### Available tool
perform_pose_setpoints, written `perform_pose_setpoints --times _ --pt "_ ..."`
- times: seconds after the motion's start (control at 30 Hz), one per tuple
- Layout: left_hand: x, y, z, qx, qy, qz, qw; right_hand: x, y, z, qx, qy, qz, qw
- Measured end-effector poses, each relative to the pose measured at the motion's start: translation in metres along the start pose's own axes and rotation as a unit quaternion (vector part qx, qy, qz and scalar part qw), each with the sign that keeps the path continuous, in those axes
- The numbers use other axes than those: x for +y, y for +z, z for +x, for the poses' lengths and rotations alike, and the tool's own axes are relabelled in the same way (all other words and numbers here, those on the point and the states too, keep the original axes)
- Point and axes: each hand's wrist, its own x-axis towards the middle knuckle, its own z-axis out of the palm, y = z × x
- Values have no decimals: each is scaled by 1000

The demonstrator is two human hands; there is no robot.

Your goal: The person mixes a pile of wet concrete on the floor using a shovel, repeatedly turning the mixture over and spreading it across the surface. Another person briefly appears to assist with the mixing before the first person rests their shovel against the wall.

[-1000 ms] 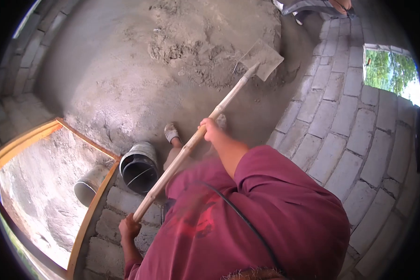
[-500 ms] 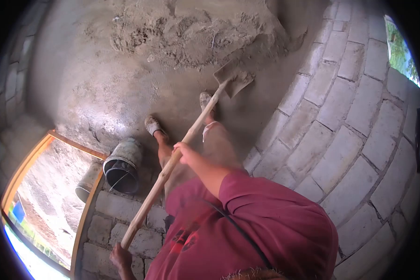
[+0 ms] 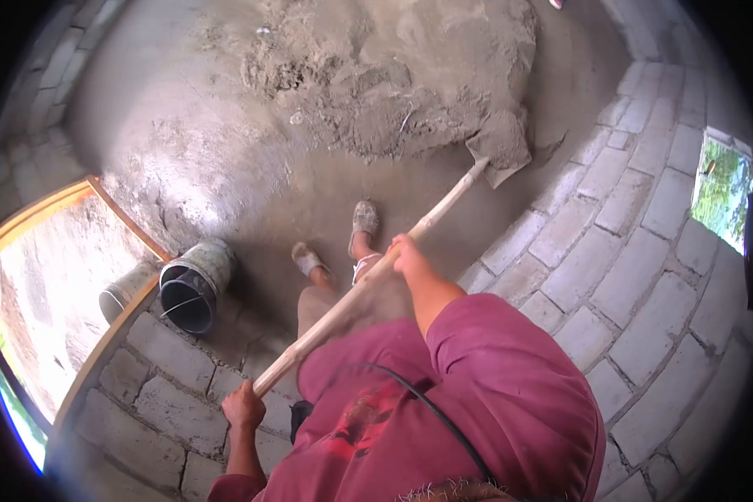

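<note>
A shovel with a long wooden handle (image 3: 343, 314) slants across the view, its blade (image 3: 500, 161) against the right front edge of a wet grey mortar heap (image 3: 393, 92), with mortar on it. My left hand (image 3: 243, 405) is wrapped round the handle's lower end. Farther up the shaft, near its middle, my right hand (image 3: 406, 253) grips it with closed fingers. My two shoes (image 3: 365, 217) stand on the wet floor between the heap and the handle.
Stacked buckets (image 3: 194, 289) lie tipped beside a wooden frame (image 3: 125, 219) around an opening at the left, with another bucket (image 3: 125, 293) beyond it. Block walls (image 3: 636, 326) curve round the right side and lower left. A window opening (image 3: 722, 188) shows at the far right.
The shovel blade has moved right along the heap's edge and carries more mortar. Both hands have shifted with the handle. The view has turned, and the window opening shows more.
</note>
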Motion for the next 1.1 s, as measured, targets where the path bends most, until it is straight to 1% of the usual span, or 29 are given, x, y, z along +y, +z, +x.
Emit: perform_pose_setpoints --times 0.07,0.17,0.23,0.33,0.4,0.43,0.47,0.57,0.6,0.67,0.77,0.8,0.87,0.9,1.0,1.03,1.1 --pt "-30 22 -13 -17 -3 -13 1000 19 2 -27 11 7 -49 999" --pt "-57 54 -35 -42 -21 -44 998 41 -1 -40 -9 -15 -74 997" --pt "-59 72 -47 -56 -26 -78 995 45 5 -46 -18 -34 -93 995" --pt "-54 97 -57 -81 -23 -131 988 37 21 -53 -55 -58 -160 984" --pt "-44 112 -65 -98 -23 -166 981 29 41 -66 -47 -109 -206 971" --pt "-38 114 -65 -103 -23 -180 978 20 57 -84 -30 -112 -243 963" --pt "-33 114 -66 -109 -23 -192 975 14 66 -75 -54 -136 -282 948" --pt "-20 112 -75 -108 22 -228 967 1 99 -128 -26 -248 -375 893" --pt "-18 117 -80 -108 37 -243 963 0 102 -132 -15 -286 -403 869" --pt "-20 128 -86 -102 66 -272 955 5 108 -145 -2 -314 -429 847" --pt "-34 156 -93 -175 74 -399 897 18 112 -150 37 -365 -459 809" --pt "-35 155 -97 -207 64 -422 880 21 108 -152 57 -383 -466 796" --pt "-40 143 -100 -270 46 -461 844 16 96 -164 66 -386 -471 790" --pt "-46 159 -99 -279 60 -492 822 21 80 -175 73 -388 -470 789" --pt "-49 177 -97 -245 95 -472 841 16 54 -193 155 -401 -473 769" --pt "-49 173 -102 -232 100 -460 851 16 43 -200 137 -396 -448 790" --pt "-51 186 -107 -147 119 -400 897 19 18 -210 100 -381 -397 829"
